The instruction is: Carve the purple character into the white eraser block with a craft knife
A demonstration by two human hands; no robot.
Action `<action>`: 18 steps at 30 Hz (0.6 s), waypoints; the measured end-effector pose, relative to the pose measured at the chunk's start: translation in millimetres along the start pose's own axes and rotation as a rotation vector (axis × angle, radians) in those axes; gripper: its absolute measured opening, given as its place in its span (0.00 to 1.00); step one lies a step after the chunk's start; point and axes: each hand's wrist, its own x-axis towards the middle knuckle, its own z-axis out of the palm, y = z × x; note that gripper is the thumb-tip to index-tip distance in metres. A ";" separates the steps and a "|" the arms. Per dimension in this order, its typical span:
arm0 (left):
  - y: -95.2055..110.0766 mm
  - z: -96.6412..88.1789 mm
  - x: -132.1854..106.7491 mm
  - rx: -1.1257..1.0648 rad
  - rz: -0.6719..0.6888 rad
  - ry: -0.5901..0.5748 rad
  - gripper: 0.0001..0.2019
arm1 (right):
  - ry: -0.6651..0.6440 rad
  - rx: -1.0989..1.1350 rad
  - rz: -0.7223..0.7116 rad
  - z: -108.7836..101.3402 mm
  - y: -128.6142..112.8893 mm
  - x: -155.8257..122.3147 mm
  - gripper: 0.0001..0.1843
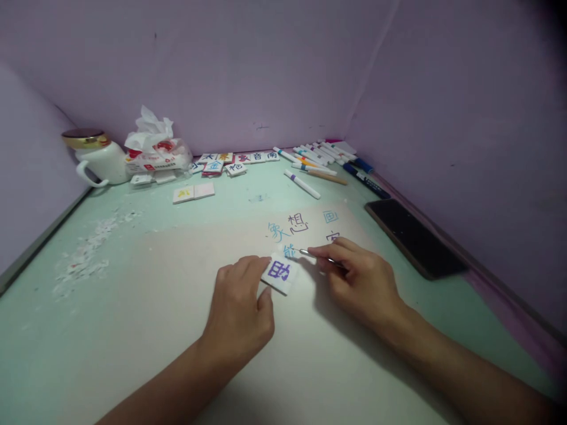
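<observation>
My left hand (239, 307) pinches a small white tile (280, 273) bearing a purple character, holding it down on a pale sheet of paper (186, 265). My right hand (361, 280) grips a thin metal-tipped tool (310, 254) whose point lies just right of the tile, beside blue characters written on the sheet. Both hands rest on the paper, close together.
Several white marker pens (310, 162) lie at the back right, with printed character tiles (239, 159) along the wall. A white jar with a gold lid (95, 156) and a tissue pack (155, 150) stand back left. A dark phone (414, 236) lies right. White scraps (88, 254) litter the left.
</observation>
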 end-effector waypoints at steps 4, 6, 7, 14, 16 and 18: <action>-0.4 -2.2 0.9 -0.031 -0.057 0.065 0.17 | 0.058 0.050 -0.006 -0.9 2.6 0.8 0.14; 1.0 -2.4 0.9 -0.036 -0.063 0.084 0.16 | 0.090 0.103 -0.027 -0.9 3.1 1.1 0.14; 1.6 -2.3 0.8 -0.040 -0.063 0.091 0.15 | 0.089 0.116 -0.034 -0.8 3.7 1.5 0.14; -0.4 -0.3 2.0 -0.043 -0.076 0.086 0.14 | 0.004 -0.187 -0.071 -1.7 10.6 6.7 0.15; -1.3 0.2 2.3 -0.050 -0.078 0.080 0.14 | -0.014 -0.216 -0.053 -2.2 11.2 7.2 0.14; -1.8 0.3 2.3 -0.067 -0.090 0.074 0.13 | -0.029 -0.211 -0.032 -2.7 11.3 6.9 0.14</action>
